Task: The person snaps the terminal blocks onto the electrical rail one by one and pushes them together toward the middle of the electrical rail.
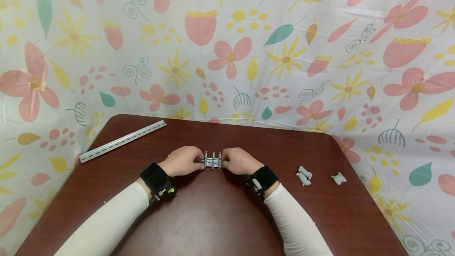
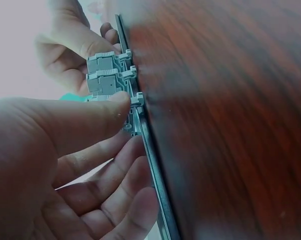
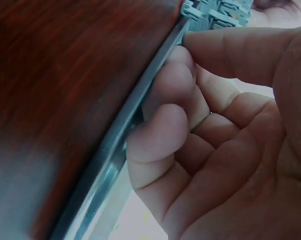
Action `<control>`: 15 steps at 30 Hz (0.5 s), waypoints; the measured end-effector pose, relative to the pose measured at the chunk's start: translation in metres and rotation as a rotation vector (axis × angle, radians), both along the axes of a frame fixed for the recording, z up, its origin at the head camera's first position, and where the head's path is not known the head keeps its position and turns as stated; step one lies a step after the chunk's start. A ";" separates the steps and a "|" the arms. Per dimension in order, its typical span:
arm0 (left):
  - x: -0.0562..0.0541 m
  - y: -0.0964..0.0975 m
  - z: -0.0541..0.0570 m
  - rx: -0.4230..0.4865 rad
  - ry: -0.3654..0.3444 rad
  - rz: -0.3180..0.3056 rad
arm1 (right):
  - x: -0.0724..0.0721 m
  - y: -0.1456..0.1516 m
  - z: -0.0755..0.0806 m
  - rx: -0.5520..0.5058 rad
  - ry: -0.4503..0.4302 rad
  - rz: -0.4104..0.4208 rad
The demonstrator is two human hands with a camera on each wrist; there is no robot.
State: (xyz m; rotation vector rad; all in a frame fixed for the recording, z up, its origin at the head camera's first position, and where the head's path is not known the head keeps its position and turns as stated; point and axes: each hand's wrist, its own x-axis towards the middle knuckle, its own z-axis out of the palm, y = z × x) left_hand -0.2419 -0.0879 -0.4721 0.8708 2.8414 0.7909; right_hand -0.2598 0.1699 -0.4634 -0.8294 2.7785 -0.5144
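Note:
My left hand (image 1: 183, 161) and right hand (image 1: 242, 161) meet over a short slotted metal DIN rail (image 1: 209, 163) near the table's middle. Several grey terminal blocks (image 2: 104, 63) sit spaced apart across this rail. In the left wrist view, the left thumb lies over the nearest block while the other fingers curl beneath, pinching it at the rail. On the other side, the right thumb and curled fingers (image 3: 173, 82) grip the rail beside the end block (image 3: 210, 14). Fingers partly hide both ends of the rail.
A long slotted rail (image 1: 122, 141) lies diagonally at the table's back left. To the right are a pair of loose grey-white blocks (image 1: 304, 176) and another small light grey piece (image 1: 339, 178). A patterned curtain (image 1: 231, 90) stands behind the brown table (image 1: 202, 216).

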 end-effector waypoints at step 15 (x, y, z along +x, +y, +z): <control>-0.014 -0.007 -0.022 0.091 0.057 -0.058 | -0.014 0.002 -0.029 -0.079 0.047 0.063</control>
